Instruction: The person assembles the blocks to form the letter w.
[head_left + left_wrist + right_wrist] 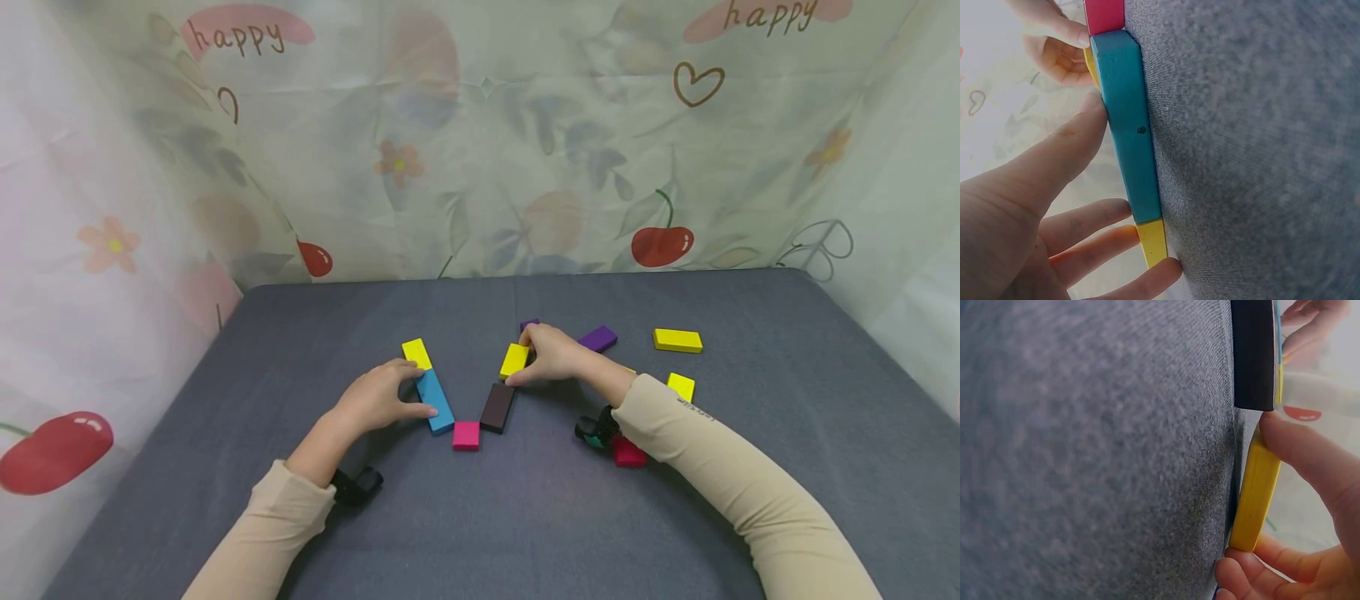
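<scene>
A blue block (pixel 435 402) lies flat on the dark cloth, end to end with a yellow block (pixel 417 353). My left hand (pixel 378 396) touches this pair, its thumb on the blue block and its fingers near the joint with the yellow one. A pink block (pixel 467 436) sits between the near ends of the blue block and a dark brown block (pixel 497 408). Past the brown block's far end, my right hand (pixel 553 354) pinches another yellow block (pixel 1257 494) by its ends, thumb nearest the brown block. In the right wrist view that yellow block is slightly tilted.
Purple blocks (pixel 597 338) lie behind and beside the right hand. To the right are yellow blocks (pixel 677 340), and a red block (pixel 628 452) is partly covered by the right forearm. A patterned curtain (pixel 480 167) hangs behind the table (pixel 375 542).
</scene>
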`<move>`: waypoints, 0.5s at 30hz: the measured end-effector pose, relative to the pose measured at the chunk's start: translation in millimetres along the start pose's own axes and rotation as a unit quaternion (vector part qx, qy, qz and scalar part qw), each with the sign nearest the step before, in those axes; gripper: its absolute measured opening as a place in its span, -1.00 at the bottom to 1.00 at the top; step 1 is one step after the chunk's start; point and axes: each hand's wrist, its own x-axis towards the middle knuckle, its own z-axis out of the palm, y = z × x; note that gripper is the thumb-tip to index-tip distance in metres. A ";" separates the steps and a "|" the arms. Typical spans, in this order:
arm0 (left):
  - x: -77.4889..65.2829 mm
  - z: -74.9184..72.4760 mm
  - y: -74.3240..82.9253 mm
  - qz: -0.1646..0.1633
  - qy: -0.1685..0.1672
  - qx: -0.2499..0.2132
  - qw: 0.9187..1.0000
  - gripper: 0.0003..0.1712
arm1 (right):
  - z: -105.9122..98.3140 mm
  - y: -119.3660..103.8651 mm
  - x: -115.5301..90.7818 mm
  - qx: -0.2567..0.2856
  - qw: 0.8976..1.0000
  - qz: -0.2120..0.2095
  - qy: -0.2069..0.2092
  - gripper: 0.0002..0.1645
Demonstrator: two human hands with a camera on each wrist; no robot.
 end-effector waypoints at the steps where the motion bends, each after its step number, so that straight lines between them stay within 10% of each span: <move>1: 0.1 0.0 0.0 0.000 0.000 0.000 1.000 -0.18 | 0.2 0.0 0.2 0.000 1.000 0.000 0.001 -0.30; 15: 0.0 -0.3 -0.2 0.000 -0.002 0.000 1.000 -0.19 | -1.6 -2.9 -3.1 -0.006 1.000 0.005 -0.009 -0.36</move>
